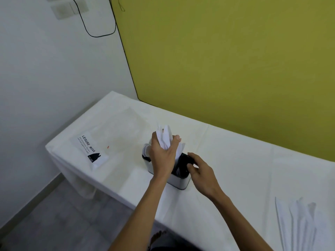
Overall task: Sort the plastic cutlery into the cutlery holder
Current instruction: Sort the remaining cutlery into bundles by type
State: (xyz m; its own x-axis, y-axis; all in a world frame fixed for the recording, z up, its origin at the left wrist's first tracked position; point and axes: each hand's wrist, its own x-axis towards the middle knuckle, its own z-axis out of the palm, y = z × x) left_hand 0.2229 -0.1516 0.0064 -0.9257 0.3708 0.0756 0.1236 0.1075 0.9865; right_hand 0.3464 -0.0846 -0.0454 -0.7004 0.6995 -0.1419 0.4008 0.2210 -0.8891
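Note:
A white cutlery holder (178,182) with a black inner rim stands on the white table (235,160). My left hand (161,154) grips a bunch of white plastic cutlery (165,135) just above the holder, with the pieces pointing up and away. More white cutlery (181,148) sticks out of the holder behind that hand. My right hand (201,171) holds the holder's right rim, thumb at the black edge. Round white pieces (146,150) show at the holder's far left end.
A clear plastic bag (108,136) printed "LEISURE WEAR" lies flat on the table's left part. Several white wrapped pieces (301,225) lie at the bottom right. A yellow-green wall runs behind the table. The table's left edge drops to a grey floor.

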